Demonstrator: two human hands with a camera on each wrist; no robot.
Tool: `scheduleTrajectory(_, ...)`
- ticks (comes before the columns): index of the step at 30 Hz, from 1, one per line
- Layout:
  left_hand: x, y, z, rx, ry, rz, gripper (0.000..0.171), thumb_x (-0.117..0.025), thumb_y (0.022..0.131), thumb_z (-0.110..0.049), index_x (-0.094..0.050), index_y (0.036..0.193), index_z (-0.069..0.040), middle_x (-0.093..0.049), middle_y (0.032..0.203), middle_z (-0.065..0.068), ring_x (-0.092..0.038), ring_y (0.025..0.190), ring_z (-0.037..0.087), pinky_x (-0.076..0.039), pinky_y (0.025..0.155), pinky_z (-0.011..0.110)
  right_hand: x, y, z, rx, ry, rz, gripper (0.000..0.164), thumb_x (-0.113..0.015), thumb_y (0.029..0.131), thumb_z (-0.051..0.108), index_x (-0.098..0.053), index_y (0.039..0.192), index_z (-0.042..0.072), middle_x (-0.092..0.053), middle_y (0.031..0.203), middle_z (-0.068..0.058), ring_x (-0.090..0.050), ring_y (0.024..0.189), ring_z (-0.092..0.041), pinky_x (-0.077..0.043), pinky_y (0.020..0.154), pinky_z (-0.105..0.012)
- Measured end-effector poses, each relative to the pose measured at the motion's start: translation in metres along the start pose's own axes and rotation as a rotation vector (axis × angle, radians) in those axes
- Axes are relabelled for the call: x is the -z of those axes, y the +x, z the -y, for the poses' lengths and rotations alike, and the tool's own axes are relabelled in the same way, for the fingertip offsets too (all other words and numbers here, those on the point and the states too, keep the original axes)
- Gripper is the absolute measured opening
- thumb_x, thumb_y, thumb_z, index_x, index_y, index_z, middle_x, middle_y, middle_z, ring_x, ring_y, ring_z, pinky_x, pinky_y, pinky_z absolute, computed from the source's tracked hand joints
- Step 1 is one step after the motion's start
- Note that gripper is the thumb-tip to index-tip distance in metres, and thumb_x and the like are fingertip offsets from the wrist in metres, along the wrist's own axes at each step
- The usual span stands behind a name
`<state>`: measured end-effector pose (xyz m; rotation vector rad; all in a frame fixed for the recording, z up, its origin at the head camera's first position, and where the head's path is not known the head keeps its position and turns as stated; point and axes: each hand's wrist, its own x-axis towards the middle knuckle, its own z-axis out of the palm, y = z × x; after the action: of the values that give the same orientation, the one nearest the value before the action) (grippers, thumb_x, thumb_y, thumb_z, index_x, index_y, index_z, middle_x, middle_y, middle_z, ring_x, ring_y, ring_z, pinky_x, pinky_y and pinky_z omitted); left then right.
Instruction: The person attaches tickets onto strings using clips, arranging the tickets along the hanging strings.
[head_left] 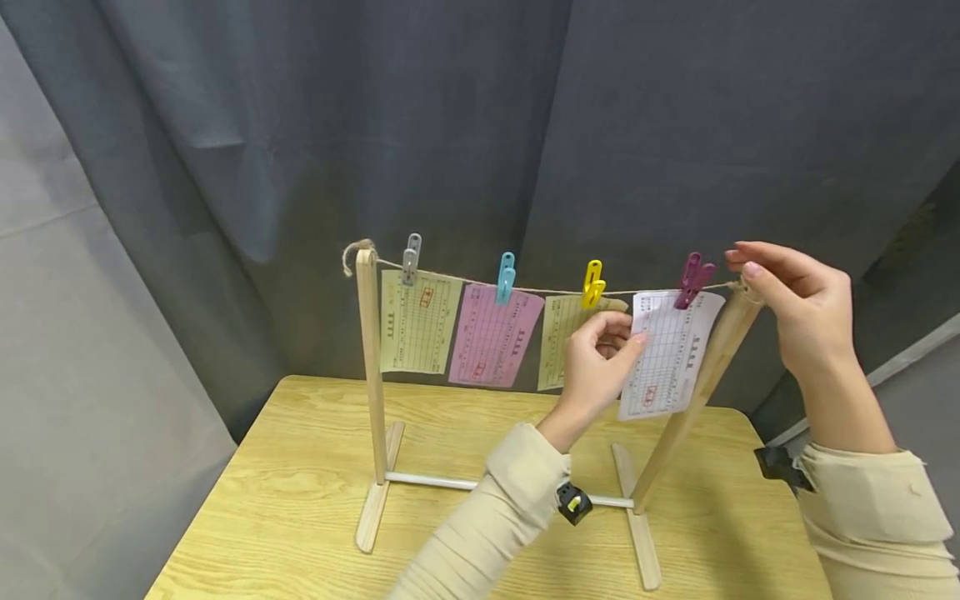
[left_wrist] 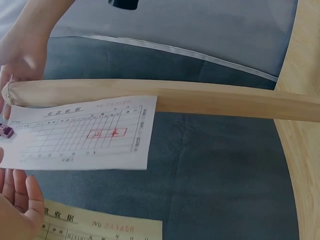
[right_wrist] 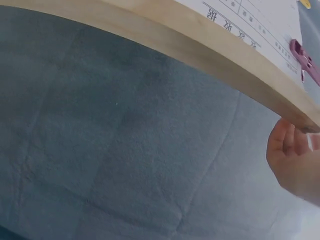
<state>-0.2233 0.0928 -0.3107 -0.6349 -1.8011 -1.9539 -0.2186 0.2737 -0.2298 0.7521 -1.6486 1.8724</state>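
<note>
A white receipt slip (head_left: 670,354) hangs at the right end of a twine line (head_left: 472,282), under a purple clothespin (head_left: 693,282). My left hand (head_left: 592,362) pinches the slip's left edge, thumb on its front and fingers partly hidden behind. By the top of the right wooden post (head_left: 693,408), my right hand (head_left: 810,308) stands with loosely bent fingers, thumb close to the knotted twine and nothing gripped. Left of the white slip hang a yellow slip (head_left: 558,333) with a yellow clothespin (head_left: 592,283) and a pink slip (head_left: 495,333) with a blue one (head_left: 506,279).
At the line's left end, another yellow slip (head_left: 420,321) hangs from a grey clothespin (head_left: 411,258) beside the left post (head_left: 369,367). The wooden frame stands on a wood-grain table (head_left: 300,483), joined low by a white rod (head_left: 431,481). Dark curtains (head_left: 450,125) hang behind.
</note>
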Motion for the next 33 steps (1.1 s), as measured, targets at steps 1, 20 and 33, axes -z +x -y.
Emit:
scheduleTrajectory(1, 0.003, -0.002, -0.004, -0.009, -0.001, 0.0, 0.014, -0.064, 0.079, 0.003, -0.061, 0.093, 0.006, -0.061, 0.08, 0.014, -0.051, 0.069, 0.004, -0.047, 0.06, 0.017, 0.0, -0.002, 0.002, 0.003, -0.004, -0.034, 0.025, -0.053, 0.084, -0.01, -0.057, 0.109, -0.016, -0.068, 0.094, -0.007, -0.06, 0.09, -0.016, -0.044, 0.079, -0.017)
scheduleTrajectory(20, 0.05, -0.024, -0.007, -0.077, -0.058, 0.09, 0.014, -0.057, 0.085, 0.003, -0.058, 0.097, 0.01, -0.062, 0.088, 0.02, -0.058, 0.077, 0.016, -0.05, 0.07, 0.025, -0.012, -0.058, 0.014, 0.147, -0.015, -0.396, 0.015, -0.057, 0.077, -0.018, -0.057, 0.091, -0.023, -0.065, 0.078, -0.01, -0.058, 0.073, -0.015, -0.046, 0.07, -0.017)
scheduleTrajectory(33, 0.098, -0.038, -0.011, -0.266, 0.003, 0.152, 0.006, -0.054, 0.087, 0.001, -0.058, 0.082, 0.003, -0.06, 0.073, 0.016, -0.058, 0.065, 0.026, -0.051, 0.062, 0.03, -0.024, -0.099, -0.002, 0.017, -0.032, -0.335, 0.008, -0.057, 0.075, -0.022, -0.06, 0.079, -0.015, -0.064, 0.073, -0.007, -0.058, 0.064, -0.011, -0.048, 0.061, -0.014)
